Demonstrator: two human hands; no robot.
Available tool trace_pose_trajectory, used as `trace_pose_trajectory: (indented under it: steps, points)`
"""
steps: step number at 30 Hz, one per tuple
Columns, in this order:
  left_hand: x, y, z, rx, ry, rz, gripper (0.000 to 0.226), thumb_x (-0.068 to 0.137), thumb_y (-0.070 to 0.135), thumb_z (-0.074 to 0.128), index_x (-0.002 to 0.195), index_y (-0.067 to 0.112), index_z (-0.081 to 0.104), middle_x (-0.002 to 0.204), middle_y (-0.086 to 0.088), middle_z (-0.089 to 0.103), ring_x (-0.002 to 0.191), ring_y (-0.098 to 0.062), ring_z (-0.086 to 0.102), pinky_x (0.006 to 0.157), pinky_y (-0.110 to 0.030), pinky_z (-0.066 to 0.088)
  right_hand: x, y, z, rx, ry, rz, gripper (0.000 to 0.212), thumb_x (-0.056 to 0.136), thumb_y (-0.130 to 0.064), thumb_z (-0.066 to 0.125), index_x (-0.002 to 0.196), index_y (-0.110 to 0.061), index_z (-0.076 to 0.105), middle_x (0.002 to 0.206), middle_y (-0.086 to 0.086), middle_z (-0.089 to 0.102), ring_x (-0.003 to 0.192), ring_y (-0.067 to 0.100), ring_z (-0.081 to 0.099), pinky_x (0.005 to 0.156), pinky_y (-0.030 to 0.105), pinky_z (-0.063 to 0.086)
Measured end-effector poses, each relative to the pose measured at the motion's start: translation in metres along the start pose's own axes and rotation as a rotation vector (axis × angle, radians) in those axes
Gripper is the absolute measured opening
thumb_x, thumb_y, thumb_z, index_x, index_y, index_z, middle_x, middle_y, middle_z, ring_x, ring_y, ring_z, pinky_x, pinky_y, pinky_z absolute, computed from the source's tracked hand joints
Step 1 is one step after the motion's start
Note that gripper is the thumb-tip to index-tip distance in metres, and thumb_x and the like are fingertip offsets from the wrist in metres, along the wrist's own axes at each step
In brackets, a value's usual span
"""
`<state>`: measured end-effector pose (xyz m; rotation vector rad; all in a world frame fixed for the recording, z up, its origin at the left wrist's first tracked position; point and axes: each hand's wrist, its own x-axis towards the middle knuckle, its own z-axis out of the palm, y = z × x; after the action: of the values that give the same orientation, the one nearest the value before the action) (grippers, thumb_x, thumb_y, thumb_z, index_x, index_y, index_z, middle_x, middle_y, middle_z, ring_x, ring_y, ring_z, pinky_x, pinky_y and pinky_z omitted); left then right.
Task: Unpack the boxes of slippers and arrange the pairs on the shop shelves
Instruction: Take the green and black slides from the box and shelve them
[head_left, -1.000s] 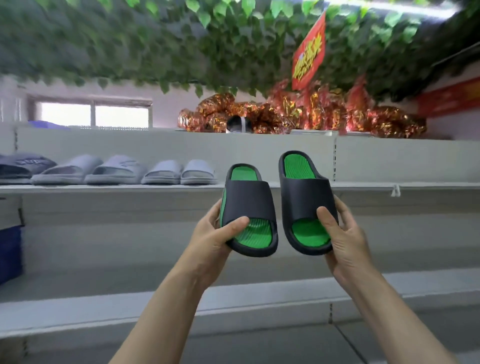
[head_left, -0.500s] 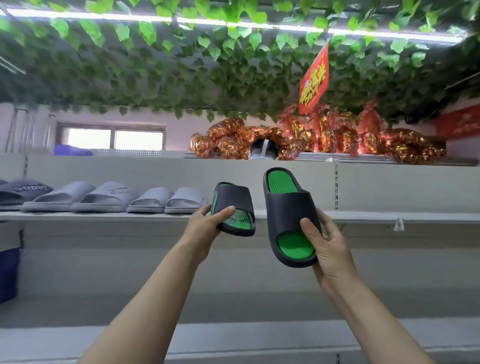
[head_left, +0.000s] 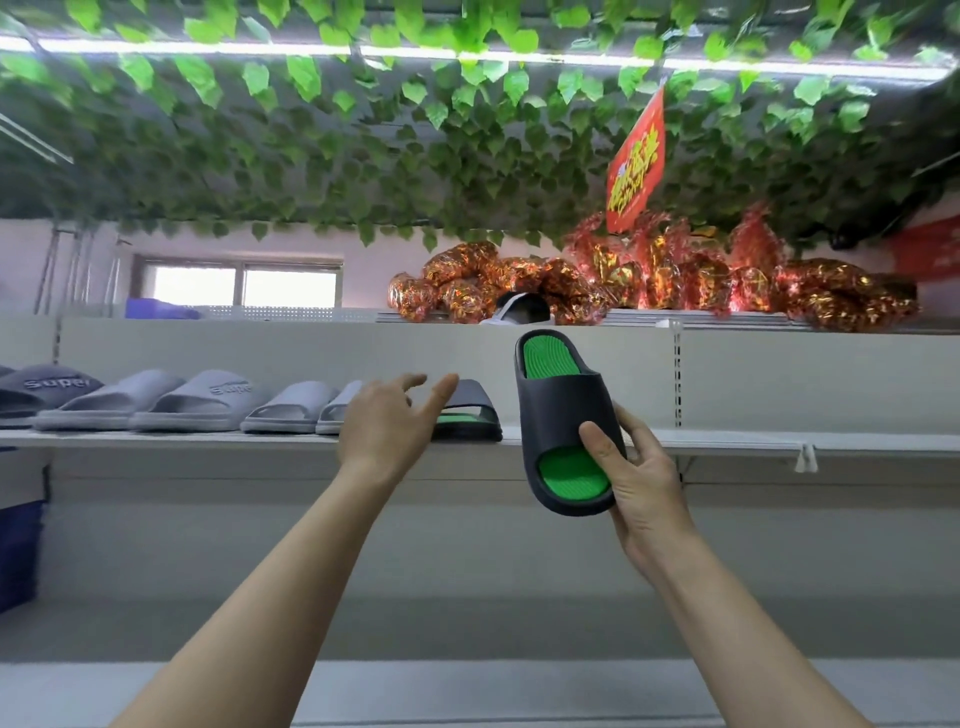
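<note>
Five grey slippers (head_left: 208, 401) stand in a row on the shelf (head_left: 727, 446), and just right of them lies one black-and-green slipper (head_left: 470, 415). The left hand (head_left: 387, 423) hovers at it, fingers spread and holding nothing. The right hand (head_left: 636, 480) grips the second black-and-green slipper (head_left: 563, 415) upright in front of the shelf.

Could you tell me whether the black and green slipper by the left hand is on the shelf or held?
On the shelf: the slipper lies flat beside the grey pairs, and the left hand is open.
</note>
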<state>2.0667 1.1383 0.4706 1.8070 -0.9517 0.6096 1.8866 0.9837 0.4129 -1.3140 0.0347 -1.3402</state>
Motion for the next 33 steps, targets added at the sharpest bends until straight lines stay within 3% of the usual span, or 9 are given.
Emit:
trace_pose_trajectory:
  steps: [3, 8, 12, 14, 16, 22, 28, 31, 33]
  points:
    - [-0.006, 0.013, 0.007, -0.028, -0.140, 0.183, 0.070, 0.087, 0.070, 0.046, 0.143, 0.028, 0.053, 0.137, -0.010, 0.053, 0.130, -0.026, 0.044, 0.106, -0.043, 0.041, 0.027, 0.002, 0.003, -0.119, 0.042, 0.015, 0.088, 0.051, -0.052, 0.089, 0.128, -0.017, 0.064, 0.109, 0.005, 0.076, 0.104, 0.026, 0.072, 0.092, 0.040, 0.057]
    - [-0.010, 0.014, 0.025, 0.179, -0.241, 0.242, 0.076, 0.090, 0.071, 0.042, 0.152, 0.028, 0.039, 0.157, -0.007, 0.037, 0.143, -0.027, 0.029, 0.115, -0.042, 0.027, 0.073, 0.010, 0.010, -0.463, 0.082, 0.130, 0.104, 0.040, -0.074, 0.083, 0.125, -0.015, 0.068, 0.111, 0.002, 0.074, 0.106, 0.023, 0.069, 0.098, 0.044, 0.055]
    - [-0.010, 0.010, 0.032, 0.271, -0.206, 0.263, 0.075, 0.091, 0.071, 0.039, 0.152, 0.027, 0.038, 0.157, -0.010, 0.036, 0.143, -0.029, 0.030, 0.115, -0.039, 0.026, 0.093, 0.001, 0.016, -0.888, 0.071, 0.146, 0.055, 0.078, -0.071, 0.068, 0.094, -0.019, 0.077, 0.096, 0.006, 0.071, 0.092, 0.030, 0.069, 0.082, 0.038, 0.058]
    - [-0.010, 0.008, 0.033, 0.280, -0.181, 0.293, 0.076, 0.090, 0.072, 0.038, 0.150, 0.027, 0.040, 0.156, -0.010, 0.039, 0.141, -0.029, 0.033, 0.114, -0.039, 0.028, 0.094, -0.008, 0.018, -1.189, 0.072, 0.101, 0.062, 0.087, -0.076, 0.049, 0.080, -0.021, 0.075, 0.094, 0.007, 0.069, 0.097, 0.034, 0.063, 0.081, 0.037, 0.052]
    - [-0.011, 0.006, 0.033, 0.290, -0.178, 0.317, 0.080, 0.087, 0.075, 0.035, 0.150, 0.026, 0.040, 0.155, -0.009, 0.040, 0.142, -0.028, 0.034, 0.114, -0.039, 0.029, 0.089, -0.010, 0.018, -1.292, 0.047, 0.006, 0.068, 0.087, -0.080, 0.037, 0.075, -0.022, 0.072, 0.094, 0.008, 0.071, 0.103, 0.035, 0.060, 0.082, 0.037, 0.051]
    - [-0.009, -0.001, 0.032, 0.308, -0.148, 0.376, 0.080, 0.085, 0.077, 0.033, 0.146, 0.026, 0.044, 0.148, -0.006, 0.048, 0.136, -0.025, 0.041, 0.109, -0.037, 0.034, 0.040, 0.010, 0.027, -1.264, -0.065, -0.391, 0.084, 0.077, -0.087, 0.034, 0.126, -0.026, 0.068, 0.125, -0.003, 0.067, 0.115, 0.021, 0.056, 0.094, 0.036, 0.048]
    - [0.014, -0.017, 0.048, 0.316, -0.204, 0.378, 0.070, 0.093, 0.068, 0.042, 0.148, 0.025, 0.041, 0.150, -0.010, 0.044, 0.140, -0.028, 0.038, 0.112, -0.040, 0.033, 0.055, 0.038, 0.036, -1.338, -0.075, -0.448, 0.052, 0.092, -0.060, 0.058, 0.130, -0.024, 0.064, 0.129, 0.002, 0.065, 0.116, 0.024, 0.054, 0.091, 0.036, 0.045]
    - [0.030, -0.033, 0.058, 0.310, -0.248, 0.360, 0.071, 0.094, 0.066, 0.040, 0.152, 0.025, 0.035, 0.155, -0.012, 0.039, 0.146, -0.030, 0.030, 0.117, -0.043, 0.030, 0.062, 0.049, 0.043, -1.382, -0.087, -0.432, 0.060, 0.091, -0.065, 0.055, 0.132, -0.022, 0.062, 0.129, 0.003, 0.065, 0.117, 0.024, 0.053, 0.088, 0.035, 0.046]
    - [0.038, -0.042, 0.063, 0.307, -0.257, 0.359, 0.072, 0.095, 0.066, 0.040, 0.153, 0.025, 0.033, 0.158, -0.012, 0.035, 0.149, -0.029, 0.024, 0.119, -0.045, 0.028, 0.064, 0.055, 0.049, -1.415, -0.072, -0.417, 0.075, 0.085, -0.076, 0.040, 0.131, -0.022, 0.062, 0.128, 0.003, 0.066, 0.116, 0.024, 0.054, 0.085, 0.035, 0.047]
